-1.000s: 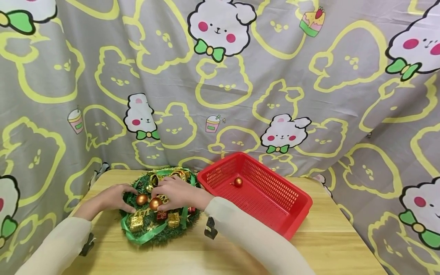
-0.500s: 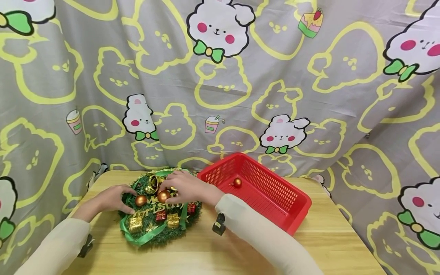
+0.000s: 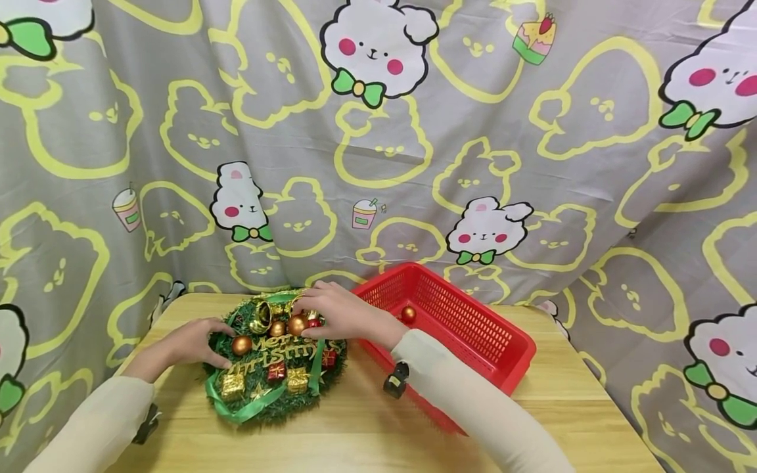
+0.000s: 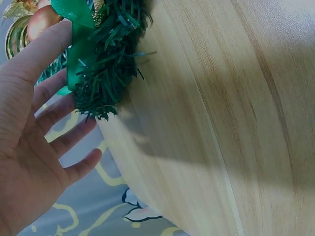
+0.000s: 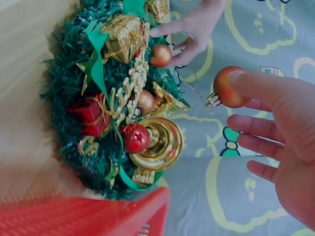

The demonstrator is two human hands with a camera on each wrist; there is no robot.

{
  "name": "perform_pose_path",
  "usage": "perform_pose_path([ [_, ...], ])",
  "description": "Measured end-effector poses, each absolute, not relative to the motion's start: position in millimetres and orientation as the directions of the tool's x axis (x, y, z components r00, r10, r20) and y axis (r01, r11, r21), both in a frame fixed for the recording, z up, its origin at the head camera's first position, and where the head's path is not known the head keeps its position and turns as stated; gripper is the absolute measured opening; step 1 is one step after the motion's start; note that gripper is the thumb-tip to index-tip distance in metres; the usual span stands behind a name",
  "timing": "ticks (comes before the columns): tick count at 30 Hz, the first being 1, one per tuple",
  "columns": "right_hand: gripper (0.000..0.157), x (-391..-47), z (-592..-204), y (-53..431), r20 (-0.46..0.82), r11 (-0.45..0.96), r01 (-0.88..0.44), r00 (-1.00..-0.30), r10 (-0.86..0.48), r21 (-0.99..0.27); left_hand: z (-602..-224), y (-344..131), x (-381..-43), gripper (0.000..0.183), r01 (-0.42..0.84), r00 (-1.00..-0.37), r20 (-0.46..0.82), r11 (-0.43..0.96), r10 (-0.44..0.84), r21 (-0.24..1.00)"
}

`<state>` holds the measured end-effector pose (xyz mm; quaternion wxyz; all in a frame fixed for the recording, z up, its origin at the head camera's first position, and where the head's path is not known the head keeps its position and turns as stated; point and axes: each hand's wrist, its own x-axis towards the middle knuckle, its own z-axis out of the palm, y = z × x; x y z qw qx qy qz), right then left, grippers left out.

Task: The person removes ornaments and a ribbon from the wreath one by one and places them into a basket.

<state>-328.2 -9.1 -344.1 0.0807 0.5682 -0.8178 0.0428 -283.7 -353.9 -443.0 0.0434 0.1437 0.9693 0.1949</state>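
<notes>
A green tinsel Christmas wreath (image 3: 275, 410) lies on the table, trimmed with ribbon, gift boxes, gold bells and "Merry Christmas" lettering. My right hand (image 3: 337, 312) is over its upper right part, pinching an orange-gold bauble (image 5: 230, 87) between thumb and index finger. From that bauble's cap a thin gold string trails, and the other fingers stay loosely spread. At the wreath's left edge my left hand (image 3: 195, 343) rests with extended fingers; in the left wrist view its fingertips meet the green ribbon (image 4: 81, 49). Similar baubles sit near the left thumb (image 3: 241, 345) and beside the bell (image 3: 277, 329).
A red perforated basket (image 3: 520, 371) stands right of the wreath, partly behind the right forearm. One more orange-gold ball (image 3: 409, 314) lies inside it. A patterned curtain (image 3: 390, 157) hangs behind the wooden table (image 3: 579, 420).
My right hand has moved right and slightly back across the wreath, carrying its bauble and uncovering the lettering and another bauble. The left hand has stayed nearly still.
</notes>
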Motion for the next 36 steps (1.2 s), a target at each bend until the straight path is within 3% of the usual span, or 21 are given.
perform_pose_path([
  [9, 0.035, -333, -335, 14, 0.263, 0.332, -0.943, -0.314, -0.912, 0.026, -443, -355, -284, 0.073, 0.259, -0.955, -0.033, 0.884, 0.295, 0.390],
  [16, 0.032, -334, -325, 34, 0.291, 0.374, -0.928, -0.359, -0.887, -0.007, -445, -355, -286, 0.072, 0.267, -0.953, -0.028, 0.878, 0.302, 0.396],
  [25, 0.027, -339, -321, 57, 0.382, 0.363, -0.932, -0.333, -0.862, 0.008, -449, -357, -286, 0.071, 0.270, -0.954, -0.010, 0.877, 0.299, 0.397],
  [36, 0.030, -349, -317, 87, 0.411, 0.442, -0.897, -0.395, -0.822, 0.022, -445, -356, -284, 0.069, 0.283, -0.952, 0.001, 0.874, 0.307, 0.395],
])
